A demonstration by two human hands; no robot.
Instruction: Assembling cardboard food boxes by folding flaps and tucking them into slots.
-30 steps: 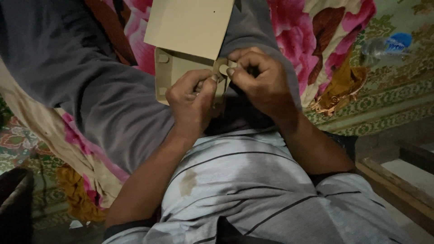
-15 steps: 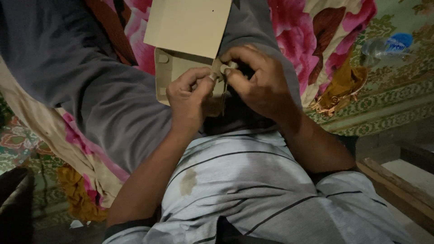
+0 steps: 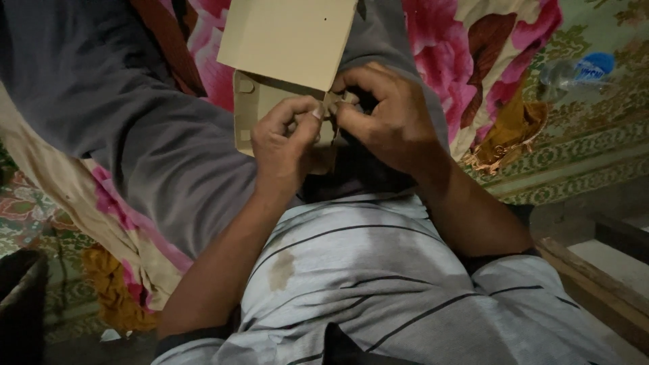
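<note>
My left hand (image 3: 282,145) and my right hand (image 3: 387,118) meet at the lower edge of a tan cardboard piece (image 3: 287,40) that rests over my lap. Both are pinched shut on a small cardboard tab (image 3: 332,103) between them: my left thumb and forefinger close on it from one side, my right fingertips curl down onto it from the other, and the two sets of fingertips touch. The large flat flap of the cardboard rises just beyond my knuckles, and a lower panel with small punched cut-outs (image 3: 247,111) sits just outside my left hand. Beneath both hands are my grey trousers (image 3: 135,135), with my knees spread to either side of the grip. Nearer to me than my wrists is my striped shirt (image 3: 378,270), which has a brown stain on it. A flowered blanket (image 3: 460,54) lies beyond my right hand, and well off past it a clear plastic bottle (image 3: 574,71) lies on its side.
</note>
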